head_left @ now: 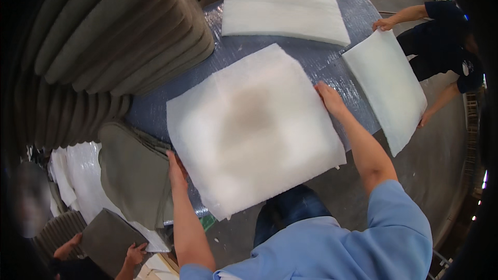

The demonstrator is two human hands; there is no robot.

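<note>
A roughly square sheet of white fibre padding (207,124) spans the middle of the view, with a grey-beige shadow across its centre. My left hand (177,171) grips its left edge, most of the fingers hidden behind it. On the opposite side, my right hand (330,99) holds the right edge near the upper corner. The sheet is over the near part of a table (194,80) covered in shiny plastic film. A fold of grey-brown fabric (132,176) hangs just left of my left hand.
Tall stacks of grey-brown cushions (124,26) rise at the left. Another white pad (282,5) lies at the table's far end. A co-worker (441,41) at right holds a white pad (389,91); a person at lower left handles a dark grey cushion (111,241).
</note>
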